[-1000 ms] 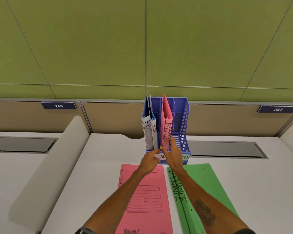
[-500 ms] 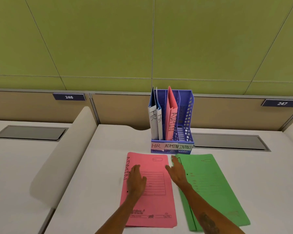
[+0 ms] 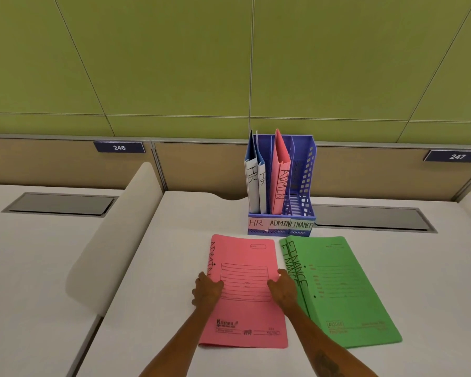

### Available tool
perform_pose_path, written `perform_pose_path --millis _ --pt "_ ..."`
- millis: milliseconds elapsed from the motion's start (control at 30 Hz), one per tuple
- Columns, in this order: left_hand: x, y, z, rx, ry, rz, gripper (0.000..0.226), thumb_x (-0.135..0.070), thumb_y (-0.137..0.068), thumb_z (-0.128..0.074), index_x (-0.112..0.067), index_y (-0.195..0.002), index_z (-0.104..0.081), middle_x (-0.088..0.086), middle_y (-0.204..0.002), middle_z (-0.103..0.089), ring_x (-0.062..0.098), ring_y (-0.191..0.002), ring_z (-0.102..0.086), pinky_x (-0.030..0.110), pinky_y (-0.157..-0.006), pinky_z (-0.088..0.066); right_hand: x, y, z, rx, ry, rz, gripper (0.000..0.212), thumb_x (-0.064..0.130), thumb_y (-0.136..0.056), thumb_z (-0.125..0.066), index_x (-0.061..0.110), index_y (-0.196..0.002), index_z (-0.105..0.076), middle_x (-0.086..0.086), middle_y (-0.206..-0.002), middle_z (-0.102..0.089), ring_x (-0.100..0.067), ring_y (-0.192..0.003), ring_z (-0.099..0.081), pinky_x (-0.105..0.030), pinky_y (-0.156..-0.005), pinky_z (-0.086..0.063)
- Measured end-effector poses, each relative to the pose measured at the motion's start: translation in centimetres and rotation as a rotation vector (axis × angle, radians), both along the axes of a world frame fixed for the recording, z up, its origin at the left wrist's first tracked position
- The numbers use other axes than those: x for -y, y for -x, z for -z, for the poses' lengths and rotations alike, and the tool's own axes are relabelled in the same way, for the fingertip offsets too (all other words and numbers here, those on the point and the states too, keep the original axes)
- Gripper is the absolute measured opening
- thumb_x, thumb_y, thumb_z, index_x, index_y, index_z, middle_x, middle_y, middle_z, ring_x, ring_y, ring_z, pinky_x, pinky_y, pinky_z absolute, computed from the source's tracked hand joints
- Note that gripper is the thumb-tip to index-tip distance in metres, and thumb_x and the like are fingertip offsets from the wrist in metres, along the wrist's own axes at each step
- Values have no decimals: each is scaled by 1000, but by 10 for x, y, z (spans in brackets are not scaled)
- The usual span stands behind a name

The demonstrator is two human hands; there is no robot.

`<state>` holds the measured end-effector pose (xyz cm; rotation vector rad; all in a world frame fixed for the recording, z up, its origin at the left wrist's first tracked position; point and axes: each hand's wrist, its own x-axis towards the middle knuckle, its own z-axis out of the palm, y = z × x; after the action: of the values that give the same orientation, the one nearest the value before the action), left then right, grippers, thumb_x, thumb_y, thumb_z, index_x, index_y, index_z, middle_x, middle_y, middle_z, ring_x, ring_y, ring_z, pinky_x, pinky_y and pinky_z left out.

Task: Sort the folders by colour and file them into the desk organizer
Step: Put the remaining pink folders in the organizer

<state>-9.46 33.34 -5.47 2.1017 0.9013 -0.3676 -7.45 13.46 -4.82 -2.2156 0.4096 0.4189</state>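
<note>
A pink folder (image 3: 246, 319) marked ADMIN lies flat on the desk in front of me. My left hand (image 3: 207, 291) grips its left edge and my right hand (image 3: 283, 288) grips its right edge, thumbs on top. Right of it lie two stacked green FINANCE folders (image 3: 346, 292). Behind stands the blue desk organizer (image 3: 309, 170) with slots labelled HR, ADMIN and FINANCE. Two blue-and-white HR folders (image 3: 253, 186) stand in the left slot. One pink ADMIN folder (image 3: 280, 178) stands in the middle slot. The right slot holds nothing.
A white curved divider (image 3: 114, 240) rises along the desk's left side. Grey cable hatches (image 3: 370, 217) (image 3: 60, 204) sit in the desks at the back. A brown and green partition wall with number plates 246 (image 3: 119, 147) and 247 (image 3: 457, 156) stands behind.
Both hands drew back from the organizer to the flat pink folder and now hold its two side edges. The camera has tipped downwards and shows more of the desk.
</note>
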Motion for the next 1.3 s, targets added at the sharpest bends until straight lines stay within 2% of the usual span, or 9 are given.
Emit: perform_pose_path --millis 100,200,367,467,600,700,833,1133,1300 --pt "-8 3 -1 -1 46 -16 55 -40 -88 -65 -7 -128 -47 13 -127 -58 33 -118 -56 49 -103 -46 2 3 1 -29 -104 87 51 14 -93 -58 1 -140 -44 -17 -135 -57 -32 -121 -56 -40 -102 -48" --pt "-9 6 -1 -15 25 -11 53 -47 -90 -61 -8 -125 -53 14 -127 -57 33 -119 -54 45 -104 -45 4 3 -1 -74 -222 166 60 13 -90 -61 4 -146 -39 -18 -142 -50 -33 -125 -52 -41 -105 -45" --pt "-4 11 -5 133 189 -113 43 -27 -96 -57 -5 -131 -46 16 -123 -60 35 -109 -62 51 -97 -52 3 -1 -3 -136 -412 239 67 11 -89 -64 7 -149 -34 -19 -148 -41 -35 -132 -45 -47 -108 -41" --pt "-7 14 -9 217 266 -115 38 -25 -99 -52 -7 -132 -45 12 -114 -64 30 -98 -65 44 -88 -56 3 -2 -3 -130 -483 284 67 8 -89 -64 8 -149 -34 -19 -148 -41 -36 -131 -45 -49 -108 -41" --pt "-15 17 -16 361 362 -80 37 -25 -100 -52 -11 -134 -46 5 -108 -64 27 -96 -66 44 -89 -56 -1 -9 -9 -26 -558 351 62 3 -89 -62 5 -146 -37 -21 -138 -51 -38 -122 -54 -54 -104 -46" --pt "-21 20 -20 488 431 -74 36 -25 -100 -53 -17 -134 -47 7 -115 -66 29 -100 -68 52 -91 -56 -9 -15 -21 162 -560 327 40 4 -91 -60 -2 -130 -54 -23 -114 -64 -38 -103 -65 -53 -91 -55" --pt "-21 19 -32 633 533 -96 43 -21 -92 -66 -21 -131 -48 3 -118 -67 26 -100 -71 47 -84 -60 -20 -21 -42 346 -541 301 25 6 -90 -62 1 -113 -57 -16 -111 -58 -32 -101 -62 -47 -87 -57" --pt "-9 0 -51 727 517 -37 51 -23 -85 -75 -20 -130 -51 -3 -119 -67 17 -105 -68 37 -85 -61 -18 -33 -69 513 -548 258 31 -3 -92 -56 12 -115 -42 -1 -102 -62 -16 -87 -65 -29 -75 -58" --pt "-3 0 -45 721 527 37 50 -21 -84 -75 -19 -128 -49 0 -119 -66 17 -105 -67 34 -83 -61 -8 -35 -70 529 -534 238 31 -2 -93 -56 11 -118 -42 -3 -107 -63 -20 -95 -65 -37 -87 -57"
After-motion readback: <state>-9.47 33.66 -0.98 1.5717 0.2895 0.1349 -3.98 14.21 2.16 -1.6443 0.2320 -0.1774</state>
